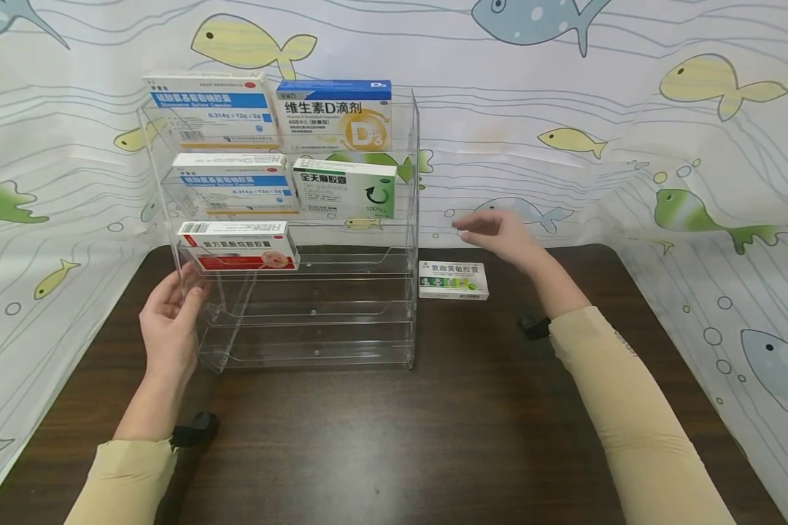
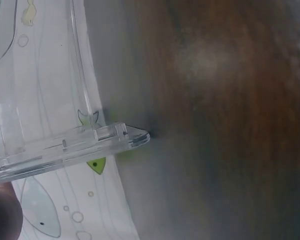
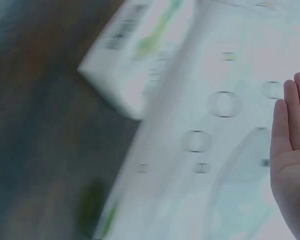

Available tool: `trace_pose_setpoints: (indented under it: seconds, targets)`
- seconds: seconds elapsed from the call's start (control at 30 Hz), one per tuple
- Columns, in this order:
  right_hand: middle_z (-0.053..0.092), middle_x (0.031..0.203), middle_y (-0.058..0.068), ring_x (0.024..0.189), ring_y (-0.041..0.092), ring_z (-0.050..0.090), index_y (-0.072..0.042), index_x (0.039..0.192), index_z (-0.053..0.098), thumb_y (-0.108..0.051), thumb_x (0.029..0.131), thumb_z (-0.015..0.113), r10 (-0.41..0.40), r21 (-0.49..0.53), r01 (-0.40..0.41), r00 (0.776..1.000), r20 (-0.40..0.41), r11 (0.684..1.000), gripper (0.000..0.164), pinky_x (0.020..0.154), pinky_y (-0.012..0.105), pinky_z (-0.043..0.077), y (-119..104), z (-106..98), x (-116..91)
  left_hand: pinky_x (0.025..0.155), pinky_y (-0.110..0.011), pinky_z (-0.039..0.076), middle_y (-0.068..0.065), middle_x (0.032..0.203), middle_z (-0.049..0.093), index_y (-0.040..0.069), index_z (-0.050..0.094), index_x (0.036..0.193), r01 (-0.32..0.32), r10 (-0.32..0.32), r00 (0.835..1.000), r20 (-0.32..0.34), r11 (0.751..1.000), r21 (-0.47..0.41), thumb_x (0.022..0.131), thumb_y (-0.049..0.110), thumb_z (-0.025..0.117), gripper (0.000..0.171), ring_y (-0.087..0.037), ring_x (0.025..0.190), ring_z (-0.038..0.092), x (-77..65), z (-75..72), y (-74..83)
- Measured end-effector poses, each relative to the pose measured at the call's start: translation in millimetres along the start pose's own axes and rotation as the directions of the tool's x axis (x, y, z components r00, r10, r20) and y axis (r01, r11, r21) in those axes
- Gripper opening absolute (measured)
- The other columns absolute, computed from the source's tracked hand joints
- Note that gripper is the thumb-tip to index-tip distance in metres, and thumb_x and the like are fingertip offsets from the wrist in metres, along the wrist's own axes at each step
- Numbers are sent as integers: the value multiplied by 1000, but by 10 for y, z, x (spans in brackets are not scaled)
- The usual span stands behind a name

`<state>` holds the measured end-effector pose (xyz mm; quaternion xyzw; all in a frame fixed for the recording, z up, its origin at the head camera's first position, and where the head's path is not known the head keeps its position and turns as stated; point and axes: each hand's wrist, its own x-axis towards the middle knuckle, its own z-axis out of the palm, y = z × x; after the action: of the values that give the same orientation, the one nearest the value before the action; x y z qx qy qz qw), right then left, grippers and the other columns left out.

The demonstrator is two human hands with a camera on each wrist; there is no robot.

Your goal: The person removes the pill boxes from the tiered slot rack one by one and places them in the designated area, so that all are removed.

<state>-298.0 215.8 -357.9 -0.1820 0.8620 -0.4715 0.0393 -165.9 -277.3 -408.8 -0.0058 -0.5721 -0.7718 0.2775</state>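
The left grip (image 1: pixel 171 313) rests flat and open against the clear rack's (image 1: pixel 315 321) left side, steadying it. The right grip (image 1: pixel 499 235) hovers open and empty; the green-and-white box (image 1: pixel 453 280) lies on the desk (image 1: pixel 433 437) just below it. Lower squarely and pinch its long edges.

Clear, glossy plastic for the rack (image 1: pixel 368 321), smooth and see-through. Dark wood grain with soft shine on the surface (image 1: pixel 394 437). Printed cardboard, probably slightly glossy, for the small green-white box (image 1: pixel 453 280). Thin, wrinkled, matt backdrop sheet (image 1: pixel 630 109).
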Motion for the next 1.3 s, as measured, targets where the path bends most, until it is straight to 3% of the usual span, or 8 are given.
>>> trace_pose_setpoints:
  seconds: [0.1,0.2,0.4,0.53,0.63,0.87,1.07,1.3]
  targets:
    - [73,137,13,129,31,68,0,130,72,-8,101,70,-38,39,39,999,-30,999,30,103,23,59,-198,-58,-25,96,-18,62,0,121,79,-4,68,129,11,-11,1000,-9,999,-33,100,-19,47,39,-8,114,75,-2,8,-7]
    - [75,135,8,125,21,71,-2,130,73,-9,100,71,-72,61,74,997,-33,995,31,97,15,58,-414,-108,-65,95,-18,62,-1,119,80,-3,70,126,21,-23,999,-25,997,-69,100,-20,46,39,-9,112,76,-2,13,-20]
    - [79,123,-5,112,4,74,1,125,74,-4,98,71,-208,155,218,975,-78,964,28,95,16,60,-828,-182,-154,94,-19,64,-2,117,81,-1,73,122,30,-37,998,-51,991,-134,100,-21,46,39,-10,110,77,-2,24,-43]
    - [80,119,-3,112,9,75,-1,121,77,3,96,71,-286,261,308,951,-119,915,25,97,19,61,-1073,-195,-202,94,-19,63,-3,118,81,-1,72,121,34,-43,998,-56,990,-140,101,-19,47,37,-10,111,77,-9,24,-50]
    - [79,120,-2,112,12,75,-3,120,78,3,96,72,-308,273,329,944,-118,904,26,98,19,61,-1220,-161,-215,95,-19,63,-3,118,81,-1,72,122,35,-44,997,-56,989,-143,102,-18,47,36,-11,111,76,-14,23,-51]
    - [78,114,-2,109,20,74,7,122,74,7,95,72,-367,233,374,927,-75,898,27,97,24,62,-1439,101,-117,95,-20,63,-5,117,81,-2,72,121,30,-40,998,-54,984,-173,102,-19,46,37,-13,110,77,-5,21,-56]
    - [76,120,20,108,33,72,8,121,73,7,95,72,-444,215,435,896,-9,874,26,96,30,64,-1613,425,-2,95,-20,63,-4,118,81,-2,72,122,29,-38,998,-49,985,-169,102,-19,46,37,-12,110,77,2,15,-66]
    - [76,123,18,108,25,74,5,121,74,2,96,74,-433,225,416,901,33,881,25,97,32,64,-1756,774,117,95,-19,63,-4,118,80,-2,71,123,29,-38,998,-52,988,-150,102,-17,48,35,-12,110,77,3,5,-75]
